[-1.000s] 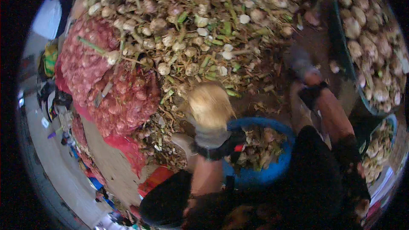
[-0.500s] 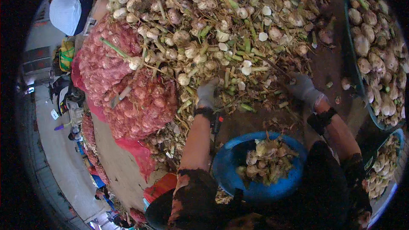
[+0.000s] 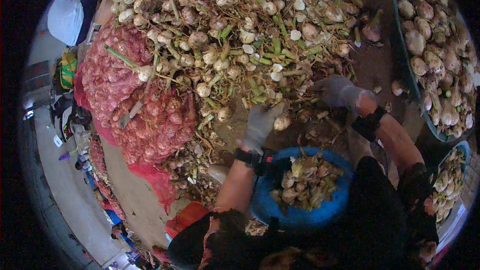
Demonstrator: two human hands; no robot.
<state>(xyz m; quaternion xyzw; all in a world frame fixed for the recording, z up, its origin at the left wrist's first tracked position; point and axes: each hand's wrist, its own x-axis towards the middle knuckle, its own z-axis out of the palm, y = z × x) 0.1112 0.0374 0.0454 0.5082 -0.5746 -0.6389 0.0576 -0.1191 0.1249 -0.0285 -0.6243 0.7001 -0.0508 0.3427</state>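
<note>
My left hand (image 3: pixel 261 124), in a grey glove, is closed at the near edge of the garlic heap (image 3: pixel 215 25), just above a blue basin. A pale garlic bulb (image 3: pixel 281 122) shows at its fingertips, and the fingers look closed on it. My right hand (image 3: pixel 338 91), gloved too, hovers over the trimmed stalks at the heap's right side. Its fingers point left and are smeared, so their grip cannot be made out. In the blue basin (image 3: pixel 265 195) below lie garlic bulbs and papery scraps (image 3: pixel 307 182).
Red mesh sacks of garlic (image 3: pixel 162 125) lean at the left, a loose stalked bulb on top. At the right stand a long green-rimmed tub of bulbs (image 3: pixel 398 25) and a smaller tub (image 3: pixel 462 157). A red container (image 3: pixel 185 217) sits lower left. Another person (image 3: pixel 67 15) is at the far left.
My left hand has come back toward the blue basin, with a garlic bulb now showing at its fingers. My right hand has shifted slightly left and up. The whole view has shifted a little.
</note>
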